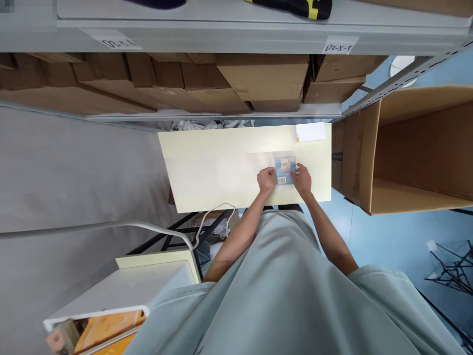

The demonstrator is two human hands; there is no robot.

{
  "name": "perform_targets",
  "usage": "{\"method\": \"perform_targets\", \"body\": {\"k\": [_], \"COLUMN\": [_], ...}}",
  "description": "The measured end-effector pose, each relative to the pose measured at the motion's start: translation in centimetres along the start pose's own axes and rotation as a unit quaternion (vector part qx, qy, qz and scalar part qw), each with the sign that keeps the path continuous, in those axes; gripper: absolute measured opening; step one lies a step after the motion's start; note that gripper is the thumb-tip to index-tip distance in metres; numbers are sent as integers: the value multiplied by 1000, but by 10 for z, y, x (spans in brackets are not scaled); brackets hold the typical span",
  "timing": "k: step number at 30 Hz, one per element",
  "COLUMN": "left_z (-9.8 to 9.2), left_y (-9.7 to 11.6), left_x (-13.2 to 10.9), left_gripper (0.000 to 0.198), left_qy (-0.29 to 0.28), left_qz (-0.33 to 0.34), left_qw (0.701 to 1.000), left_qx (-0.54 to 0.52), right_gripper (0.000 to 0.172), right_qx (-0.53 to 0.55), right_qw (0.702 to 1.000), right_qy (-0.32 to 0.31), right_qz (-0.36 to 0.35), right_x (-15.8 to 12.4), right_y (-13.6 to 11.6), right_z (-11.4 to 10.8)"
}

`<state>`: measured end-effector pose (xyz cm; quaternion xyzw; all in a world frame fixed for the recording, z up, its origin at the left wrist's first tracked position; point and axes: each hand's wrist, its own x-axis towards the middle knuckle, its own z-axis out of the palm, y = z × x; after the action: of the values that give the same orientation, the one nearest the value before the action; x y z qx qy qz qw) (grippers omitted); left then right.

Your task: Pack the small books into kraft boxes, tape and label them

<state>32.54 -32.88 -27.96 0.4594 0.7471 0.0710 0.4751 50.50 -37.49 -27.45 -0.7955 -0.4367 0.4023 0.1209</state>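
Note:
A flat blue packet (284,175) with a barcode label lies over the pale tabletop, and it seems to be in clear plastic that reaches past its top and left side. My left hand (266,179) is closed at the packet's left edge, fingers curled in a pinch. At the right edge, my right hand (303,181) grips the packet between thumb and fingers. Whether the packet rests on the table or is slightly lifted, I cannot tell. Beyond my right hand, near the table's far edge, lies a white card or label stack (310,132).
The cream table (207,167) stands against a shelf rack (221,37) stacked with cardboard boxes (269,81). A large open carton (369,153) is at the right. A white cable (162,230) and a white cabinet (121,291) with orange envelopes are at lower left.

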Motion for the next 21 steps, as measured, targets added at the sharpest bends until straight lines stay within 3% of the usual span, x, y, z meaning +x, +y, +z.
{"method": "perform_targets", "body": {"k": [4,11,18,21], "left_z": [3,2,-23,-39], "left_y": [-1,4,20,36], "left_x": [-2,-12,-20,-24], "left_gripper": [26,34,55,46], "left_qy": [11,7,-34,-90], "left_qz": [16,42,149,204], "left_qw": [999,994,972,955], "left_qx": [25,103,180,197], "right_gripper": [57,54,47,48], "right_qx": [-70,-148,-262,-309], "right_qw": [997,985,944,927], "right_qy": [1,-20,-89,-115], "right_qz": [-30,-88,-179,-180], "right_x": [-9,-14,-15,-16], "right_y": [-6,-15,-38,-51], "right_z": [10,1,-16,-25]}}
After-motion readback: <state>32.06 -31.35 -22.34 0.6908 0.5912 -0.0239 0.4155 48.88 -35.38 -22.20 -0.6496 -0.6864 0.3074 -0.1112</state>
